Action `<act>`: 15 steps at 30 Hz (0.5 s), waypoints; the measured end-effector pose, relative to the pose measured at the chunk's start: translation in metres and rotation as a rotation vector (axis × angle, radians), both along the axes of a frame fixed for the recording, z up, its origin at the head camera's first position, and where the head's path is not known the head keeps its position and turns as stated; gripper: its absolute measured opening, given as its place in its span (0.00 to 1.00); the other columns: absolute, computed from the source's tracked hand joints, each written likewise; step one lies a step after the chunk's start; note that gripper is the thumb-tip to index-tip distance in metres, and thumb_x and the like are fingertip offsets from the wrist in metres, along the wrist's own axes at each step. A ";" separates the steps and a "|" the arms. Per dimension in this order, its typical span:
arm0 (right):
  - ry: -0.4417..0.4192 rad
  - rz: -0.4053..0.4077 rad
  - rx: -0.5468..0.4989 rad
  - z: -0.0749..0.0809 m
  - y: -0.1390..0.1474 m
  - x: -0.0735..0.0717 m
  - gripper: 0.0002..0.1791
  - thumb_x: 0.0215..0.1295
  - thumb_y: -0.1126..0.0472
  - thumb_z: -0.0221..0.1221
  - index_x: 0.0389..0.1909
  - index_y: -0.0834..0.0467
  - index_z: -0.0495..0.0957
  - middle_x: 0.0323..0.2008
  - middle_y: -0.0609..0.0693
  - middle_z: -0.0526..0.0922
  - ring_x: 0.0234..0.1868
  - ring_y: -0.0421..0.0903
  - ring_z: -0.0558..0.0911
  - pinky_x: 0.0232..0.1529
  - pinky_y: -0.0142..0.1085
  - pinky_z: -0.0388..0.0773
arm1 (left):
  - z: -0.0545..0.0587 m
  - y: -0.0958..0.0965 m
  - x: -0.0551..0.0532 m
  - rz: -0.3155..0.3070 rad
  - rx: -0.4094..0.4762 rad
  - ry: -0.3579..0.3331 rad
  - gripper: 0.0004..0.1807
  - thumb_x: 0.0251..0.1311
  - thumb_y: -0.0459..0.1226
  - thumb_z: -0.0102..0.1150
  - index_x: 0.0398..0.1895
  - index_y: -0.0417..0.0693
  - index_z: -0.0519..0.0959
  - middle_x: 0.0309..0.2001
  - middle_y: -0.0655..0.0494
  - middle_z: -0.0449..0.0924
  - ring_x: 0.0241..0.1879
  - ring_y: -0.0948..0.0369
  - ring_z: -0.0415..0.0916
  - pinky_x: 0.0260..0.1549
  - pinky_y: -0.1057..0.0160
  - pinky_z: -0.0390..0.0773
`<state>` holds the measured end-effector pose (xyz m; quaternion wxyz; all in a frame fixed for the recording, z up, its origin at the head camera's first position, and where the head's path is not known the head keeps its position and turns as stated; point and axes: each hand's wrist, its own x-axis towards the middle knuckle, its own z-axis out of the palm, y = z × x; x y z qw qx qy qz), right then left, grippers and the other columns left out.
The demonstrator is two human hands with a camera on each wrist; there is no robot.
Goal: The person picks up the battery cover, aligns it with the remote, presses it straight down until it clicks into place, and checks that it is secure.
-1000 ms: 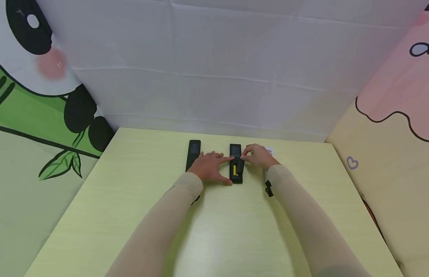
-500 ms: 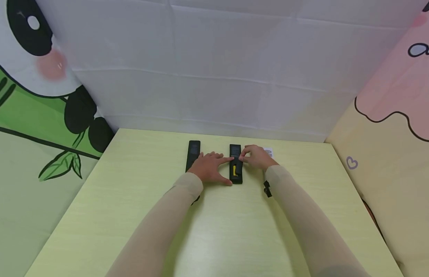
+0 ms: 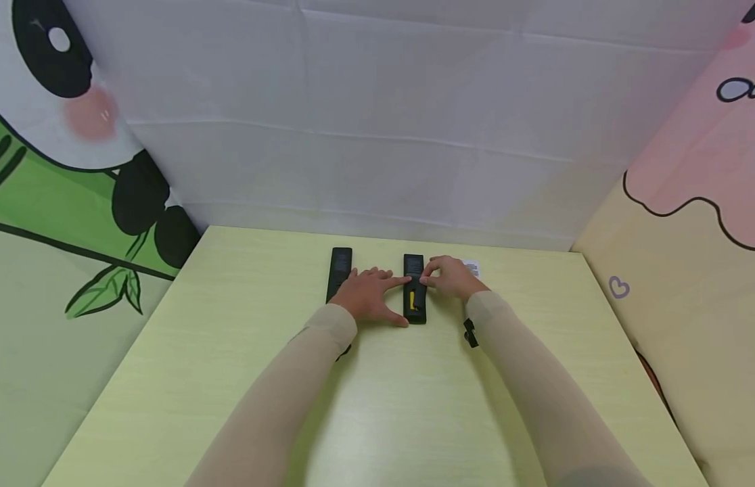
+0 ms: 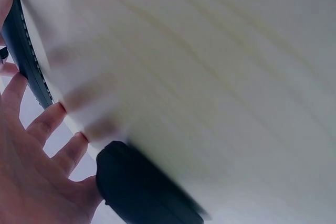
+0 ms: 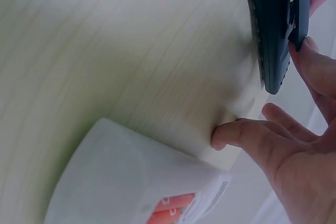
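Note:
A black remote control (image 3: 414,264) lies back-up on the table, its battery compartment uncovered. Inside shows a yellow battery (image 3: 412,300), partly overlapped by a black battery cover (image 3: 419,295). My right hand (image 3: 452,277) pinches the cover at its far end; in the right wrist view, the cover (image 5: 301,9) stands tilted out from the remote (image 5: 270,30). With fingers extended, my left hand (image 3: 368,295) touches the remote, index fingertip on its back and thumb by its near end. A second black remote (image 3: 339,265) lies partly hidden under that hand.
To the right, a white remote (image 5: 136,166) with orange batteries (image 5: 170,208) in its uncovered compartment lies under my right wrist. A pale wood-grain table (image 3: 390,406) bears everything. White cloth (image 3: 377,169) hangs behind, and printed panels stand at both sides.
The battery cover and my right fingertips have shifted slightly left over the compartment, so less of the yellow battery shows. My left hand has held its place.

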<state>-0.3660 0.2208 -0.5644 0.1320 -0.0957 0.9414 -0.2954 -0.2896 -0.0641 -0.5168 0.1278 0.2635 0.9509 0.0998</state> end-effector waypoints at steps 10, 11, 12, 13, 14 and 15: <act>0.019 0.025 -0.006 -0.008 -0.004 -0.004 0.07 0.84 0.48 0.74 0.41 0.40 0.96 0.89 0.62 0.76 0.92 0.69 0.72 0.92 0.70 0.68 | 0.000 0.001 0.000 -0.003 -0.001 0.011 0.59 0.62 0.79 0.74 0.96 0.84 0.62 0.95 0.52 0.66 0.97 0.39 0.58 0.95 0.22 0.52; 0.021 0.027 -0.007 -0.009 -0.005 -0.005 0.07 0.84 0.48 0.74 0.41 0.41 0.96 0.89 0.62 0.76 0.92 0.69 0.72 0.92 0.70 0.68 | 0.001 0.001 0.001 -0.002 -0.002 0.012 0.60 0.62 0.79 0.74 0.96 0.84 0.62 0.95 0.52 0.66 0.97 0.39 0.58 0.95 0.22 0.52; 0.018 0.025 -0.008 -0.009 -0.006 -0.005 0.08 0.84 0.48 0.74 0.41 0.41 0.96 0.89 0.61 0.75 0.92 0.69 0.71 0.92 0.70 0.68 | 0.001 0.001 0.001 -0.001 -0.004 0.013 0.60 0.62 0.79 0.74 0.96 0.84 0.61 0.95 0.52 0.66 0.97 0.39 0.58 0.95 0.22 0.52; 0.013 0.026 -0.008 -0.009 -0.006 -0.005 0.08 0.84 0.48 0.74 0.41 0.41 0.96 0.90 0.61 0.75 0.92 0.69 0.71 0.92 0.70 0.68 | 0.001 0.001 0.001 -0.001 -0.007 0.012 0.60 0.62 0.79 0.74 0.96 0.84 0.61 0.95 0.52 0.66 0.97 0.39 0.58 0.95 0.22 0.52; 0.007 0.027 -0.008 -0.008 -0.006 -0.005 0.08 0.85 0.47 0.73 0.41 0.40 0.96 0.90 0.60 0.74 0.93 0.68 0.70 0.93 0.70 0.67 | 0.001 0.001 0.002 0.000 -0.010 0.012 0.60 0.63 0.79 0.74 0.96 0.84 0.61 0.95 0.52 0.66 0.97 0.39 0.58 0.95 0.22 0.52; 0.001 0.027 -0.009 -0.008 -0.005 -0.005 0.08 0.84 0.47 0.74 0.40 0.40 0.96 0.90 0.60 0.74 0.93 0.68 0.70 0.92 0.70 0.67 | 0.001 0.001 0.002 0.001 -0.012 0.011 0.60 0.63 0.79 0.74 0.96 0.85 0.61 0.95 0.52 0.66 0.97 0.39 0.58 0.95 0.22 0.52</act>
